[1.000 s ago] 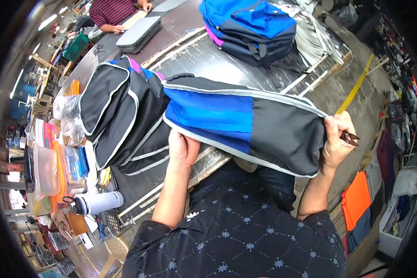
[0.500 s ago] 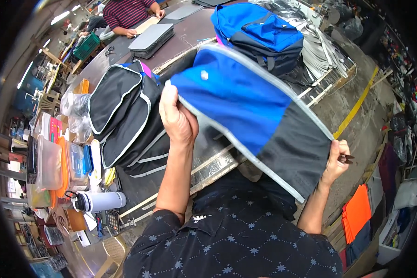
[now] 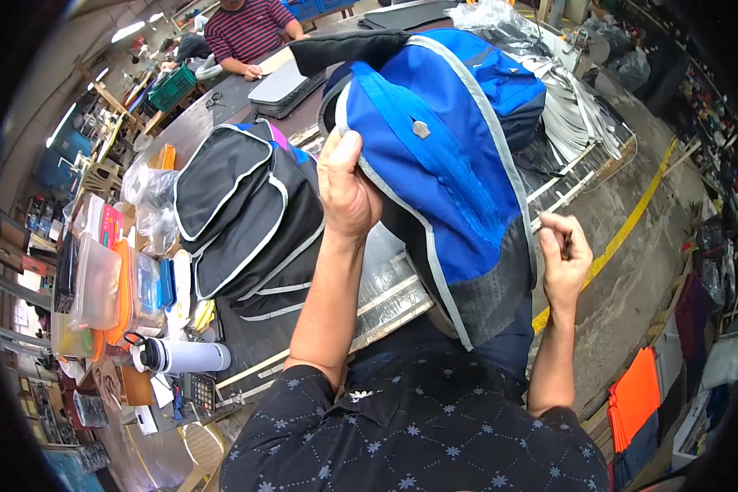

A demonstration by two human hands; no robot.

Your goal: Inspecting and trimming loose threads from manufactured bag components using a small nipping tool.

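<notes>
A blue and dark grey bag panel (image 3: 476, 148) with light grey edge binding hangs bent in front of me. On it are a lighter blue strip and a small grey badge. My left hand (image 3: 350, 184) pinches the panel's left bound edge, thumb on top. My right hand (image 3: 564, 254) is beside the right edge, fingers curled round a small dark thing I cannot make out; a gap seems to separate its fingertips from the binding. On the table to the left sits a black bag (image 3: 254, 213) with grey piping. Partly behind the panel rests a blue backpack (image 3: 508, 90).
Grey sheets (image 3: 283, 94) are stacked on the dark table, with scissors (image 3: 213, 100) nearby. A person (image 3: 246, 37) in a striped shirt works across it. At left stand plastic boxes (image 3: 98, 287) and a white bottle (image 3: 190, 357); orange sheets (image 3: 634, 398) lie right.
The panel has swung from a flat, slanted spread to a more upright, curved hang, showing its strip. My right hand has come off its lower right corner and moved left and up.
</notes>
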